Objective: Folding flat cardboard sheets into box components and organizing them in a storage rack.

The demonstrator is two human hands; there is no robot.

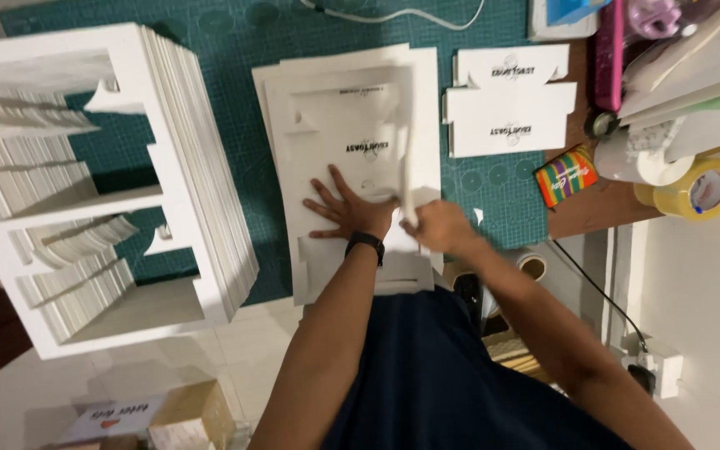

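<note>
Cardboard sheets (352,125), white and die-cut with notches and flap outlines, lie in a loose stack on the green cutting mat (235,50) that covers the worktop. The stack's long axis runs away from the person, its near end at the worktop's edge and its far end toward the white cable (402,12). The left hand (347,208) lies flat on the top sheet, fingers spread and pointing away, a black band at the wrist; it presses rather than grips. The right hand (439,227) is closed around the near end of a narrow white strip (407,142) that stands up on edge from the sheet and runs along the same axis. Just right of the stack lie two cut-out box blanks (510,100), flat and matte. To the left sits a tall pile of leftover white frames (127,167), their layered edges showing. A striped multicoloured packet (566,175) and rolls of tape (702,190) lie farther right.
</note>
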